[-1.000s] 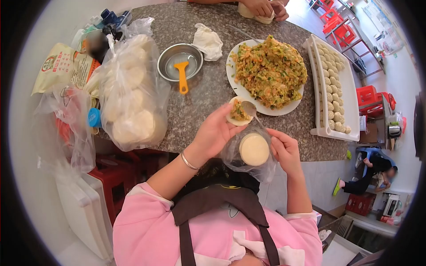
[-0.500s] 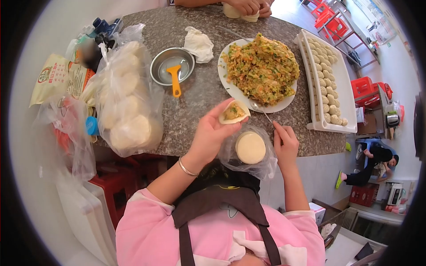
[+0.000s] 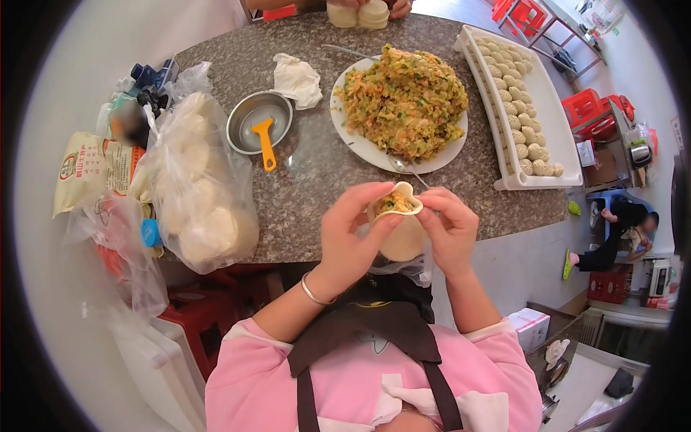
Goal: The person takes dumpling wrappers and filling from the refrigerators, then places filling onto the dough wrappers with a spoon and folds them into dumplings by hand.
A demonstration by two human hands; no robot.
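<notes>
My left hand (image 3: 354,229) grips the left side of a round dough wrapper (image 3: 407,196) with orange and green filling inside. On its right edge, my right hand (image 3: 451,222) pinches the same wrapper. A stack of plain wrappers (image 3: 402,240) in a plastic bag lies just below, partly covered by my hands. Beyond them stands a white plate (image 3: 450,158) heaped with filling (image 3: 407,101). The spoon (image 3: 414,171) rests on the plate's near rim, its handle reaching toward my right hand.
A tray (image 3: 489,119) of pleated dumplings stands at the right. To the left are a metal bowl (image 3: 241,115), an orange scraper (image 3: 265,144), a white cloth (image 3: 297,81) and a large bag of wrappers (image 3: 205,187). Another person's hands (image 3: 398,7) hold wrappers across the table.
My right hand has let go of the spoon, which now lies on the plate, and has taken the wrapper's right edge. The wrapper's rim is now pinched inward. The view has shifted.
</notes>
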